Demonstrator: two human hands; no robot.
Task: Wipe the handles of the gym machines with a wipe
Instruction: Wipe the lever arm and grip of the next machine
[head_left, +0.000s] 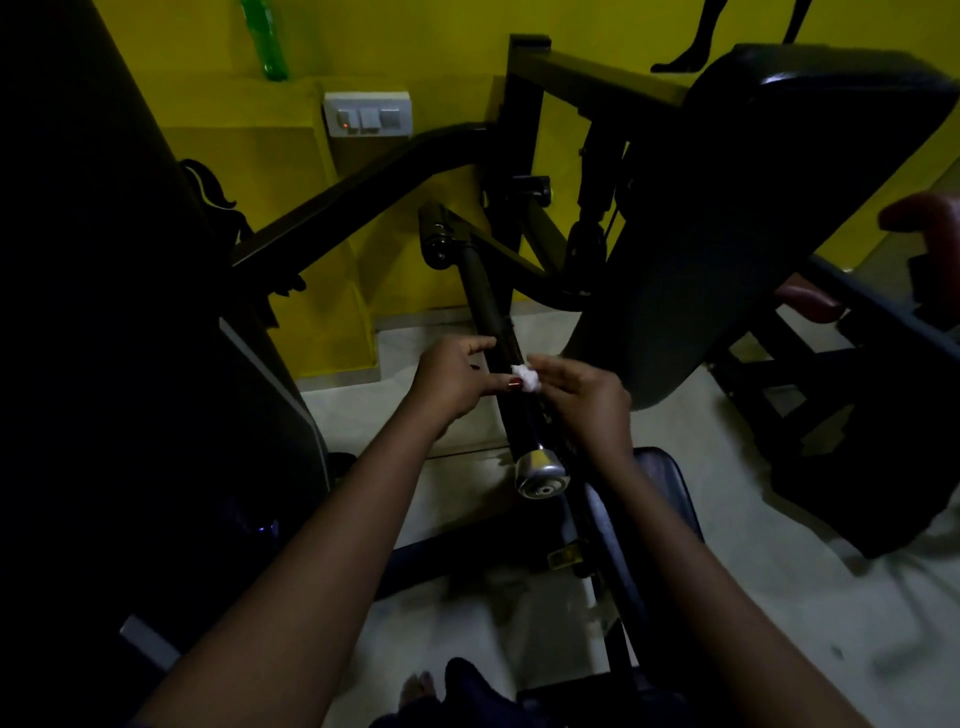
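Note:
A long black machine handle (480, 291) runs diagonally from a pivot near the yellow wall down to a chrome end cap (540, 474). A small crumpled white wipe (525, 378) sits against the handle about midway along it. My right hand (584, 397) pinches the wipe from the right side with its fingertips. My left hand (454, 375) is on the handle's left side, index finger stretched to the bar and thumb tip touching the wipe's edge. Whether the left hand grips the bar is not plain.
A large black padded seat back (737, 218) hangs close to the right of the handle. Dark machine frame tubes (363, 192) cross behind it. A dark upright pad (104, 312) fills the left. A switch plate (368, 113) sits on the yellow wall. Pale floor tiles (779, 597) lie below.

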